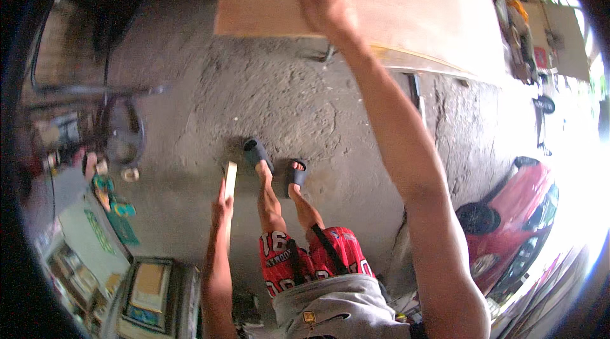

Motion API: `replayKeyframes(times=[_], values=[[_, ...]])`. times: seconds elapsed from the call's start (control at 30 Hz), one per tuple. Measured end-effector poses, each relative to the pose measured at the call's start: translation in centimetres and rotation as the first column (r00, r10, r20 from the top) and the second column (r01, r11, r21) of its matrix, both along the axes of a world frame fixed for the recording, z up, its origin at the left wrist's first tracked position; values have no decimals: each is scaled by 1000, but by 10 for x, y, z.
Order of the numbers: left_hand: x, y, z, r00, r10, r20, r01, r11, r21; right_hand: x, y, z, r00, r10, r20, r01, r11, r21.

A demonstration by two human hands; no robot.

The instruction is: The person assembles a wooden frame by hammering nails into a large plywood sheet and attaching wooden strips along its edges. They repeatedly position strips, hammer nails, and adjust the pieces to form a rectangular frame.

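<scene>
I stand on a rough concrete floor [279, 104] in dark slippers. My right hand [325, 1] reaches far forward with its fingers curled on a large pale plywood sheet [394, 2] that lies across the top of the view. My left hand [222, 207] hangs at my side and grips a short pale strip of wood [230, 178] that points toward the floor. My red shorts and grey shirt show at the bottom.
A red vehicle [515, 224] is parked at the right. At the left are a fan-like metal frame [124, 129], cluttered shelves and a framed picture [149, 288]. A green pair of sandals [108, 193] lies on the left floor. Bright daylight floods the right edge.
</scene>
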State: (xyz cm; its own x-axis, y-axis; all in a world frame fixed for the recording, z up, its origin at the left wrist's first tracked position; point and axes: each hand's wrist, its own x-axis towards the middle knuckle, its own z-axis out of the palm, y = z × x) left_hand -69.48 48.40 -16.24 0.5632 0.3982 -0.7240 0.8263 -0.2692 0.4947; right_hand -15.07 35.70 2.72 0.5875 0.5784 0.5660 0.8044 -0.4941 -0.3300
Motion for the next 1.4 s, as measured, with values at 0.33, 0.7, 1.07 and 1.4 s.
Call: replayKeyframes(times=[0.33, 0.7, 1.07, 1.4], values=[[-34, -5, 113, 948, 27, -318, -112, 961, -254, -23, 9, 41, 994, -75, -76, 87, 982, 169], [168, 47, 282, 988, 134, 76, -106, 948, -299, -29, 10, 45, 980, -178, -91, 183, 982, 47], [380, -33, 445, 883, -110, 457, 175, 979, -101, -23, 11, 39, 931, -118, -346, 159, 983, 93], [593, -187, 419, 491, -741, 457, 604, 668, 434, -18, -198, 56, 524, 106, -845, 266, 922, 280]])
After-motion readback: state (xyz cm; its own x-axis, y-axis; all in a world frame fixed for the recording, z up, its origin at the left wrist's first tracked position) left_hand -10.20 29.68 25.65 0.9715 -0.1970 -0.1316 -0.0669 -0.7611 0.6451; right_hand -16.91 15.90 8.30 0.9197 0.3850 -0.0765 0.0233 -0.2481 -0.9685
